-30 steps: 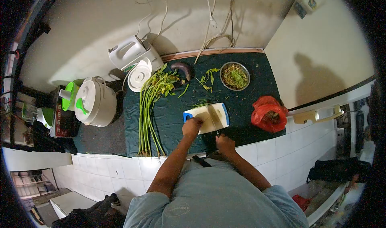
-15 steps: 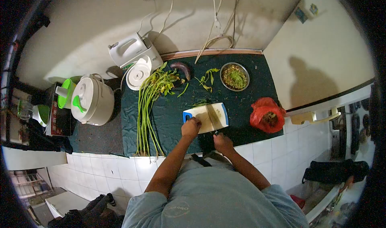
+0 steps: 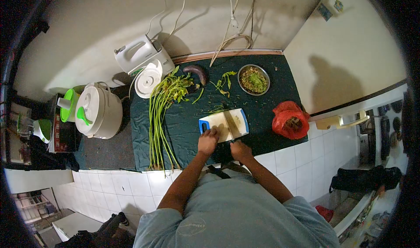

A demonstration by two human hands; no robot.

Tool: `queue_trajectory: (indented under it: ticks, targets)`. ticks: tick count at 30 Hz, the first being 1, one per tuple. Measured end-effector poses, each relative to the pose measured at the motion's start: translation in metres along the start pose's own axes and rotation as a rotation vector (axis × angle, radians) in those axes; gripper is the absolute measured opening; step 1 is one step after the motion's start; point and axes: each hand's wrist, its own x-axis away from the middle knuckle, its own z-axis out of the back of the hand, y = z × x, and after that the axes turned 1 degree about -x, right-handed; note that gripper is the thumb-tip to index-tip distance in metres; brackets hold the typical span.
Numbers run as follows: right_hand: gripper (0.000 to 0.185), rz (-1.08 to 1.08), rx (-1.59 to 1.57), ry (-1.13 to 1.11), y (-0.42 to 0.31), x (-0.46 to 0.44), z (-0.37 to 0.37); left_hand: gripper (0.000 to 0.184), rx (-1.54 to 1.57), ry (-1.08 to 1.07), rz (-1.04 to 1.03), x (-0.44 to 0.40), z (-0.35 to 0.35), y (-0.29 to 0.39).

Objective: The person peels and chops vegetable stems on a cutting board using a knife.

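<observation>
A white cutting board (image 3: 238, 120) with blue ends lies near the counter's front edge. On its left part rests my left hand (image 3: 208, 140), fingers slightly apart; I see nothing held in it. My right hand (image 3: 240, 150) is closed around the handle of a knife (image 3: 229, 129), whose blade lies over the middle of the board. Small green bits are on the board's right part. Cut green stems (image 3: 216, 110) lie along its far edge.
Long leafy green stems (image 3: 158, 125) lie to the left. An eggplant (image 3: 197, 72), loose leaves (image 3: 226, 81) and a metal bowl of chopped greens (image 3: 253, 79) are farther back. A red plastic bag (image 3: 291, 120) sits right. A rice cooker (image 3: 99, 111) stands at far left.
My left hand's fingers have loosened and spread a little on the board. The knife is in my right hand in both frames, its handle slightly shifted. The camera view has moved a little.
</observation>
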Motion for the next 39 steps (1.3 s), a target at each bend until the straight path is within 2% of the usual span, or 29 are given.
queue_trajectory:
  ticks: [2,4,8,10,11,13,15,17,21,23,24,26,30,33,37,39]
  targets:
    - [0.045,-0.034,-0.009,-0.011,-0.012,-0.001,0.020,0.023,0.000,-0.021,-0.008,0.003,0.000,-0.002]
    - [0.046,0.027,0.079,-0.110,-0.023,-0.001,0.040,0.025,-0.004,-0.039,-0.016,0.002,0.006,-0.005]
    - [0.045,0.013,0.063,-0.150,-0.024,0.005,0.038,0.026,0.041,-0.142,-0.001,0.001,0.007,-0.008]
    - [0.044,-0.026,-0.087,0.024,-0.010,0.007,0.003,0.026,0.091,-0.177,0.031,-0.001,0.007,-0.010]
    - [0.044,0.052,-0.097,0.092,0.000,0.005,-0.012,0.025,0.068,-0.138,0.009,-0.001,0.011,-0.010]
    - [0.043,0.034,-0.089,0.087,0.000,-0.006,-0.023,0.025,0.040,-0.099,-0.016,-0.001,0.013,-0.014]
    - [0.042,0.016,-0.076,0.084,-0.005,-0.009,-0.016,0.023,0.041,-0.153,-0.002,-0.003,0.011,-0.014]
    - [0.042,0.093,0.031,-0.007,-0.032,-0.001,0.026,0.023,0.043,-0.191,0.018,-0.005,0.018,-0.010]
    - [0.042,0.064,0.120,-0.059,-0.035,-0.003,0.034,0.021,0.048,-0.223,0.026,-0.010,0.015,-0.013]
    - [0.044,0.206,0.119,-0.126,-0.029,0.001,0.027,0.020,0.043,-0.217,0.032,-0.010,0.012,-0.013]
    - [0.044,0.207,0.119,-0.125,-0.028,0.006,0.022,0.019,0.038,-0.211,0.040,-0.010,0.010,-0.014]
    - [0.043,0.033,-0.091,-0.038,-0.030,0.016,0.011,0.019,0.020,-0.203,0.021,-0.009,0.006,-0.017]
    - [0.043,0.038,-0.116,0.069,-0.029,0.004,0.005,0.020,-0.036,-0.246,0.020,-0.007,0.012,-0.015]
    - [0.045,0.024,0.037,-0.116,-0.041,-0.012,0.035,0.021,-0.033,-0.228,0.038,-0.008,0.025,-0.011]
    - [0.044,0.030,0.074,-0.182,-0.042,-0.002,0.034,0.022,-0.016,-0.206,0.011,-0.010,0.016,-0.016]
    - [0.043,0.053,-0.061,0.083,-0.029,0.007,0.000,0.022,0.027,-0.171,0.004,-0.010,0.005,-0.020]
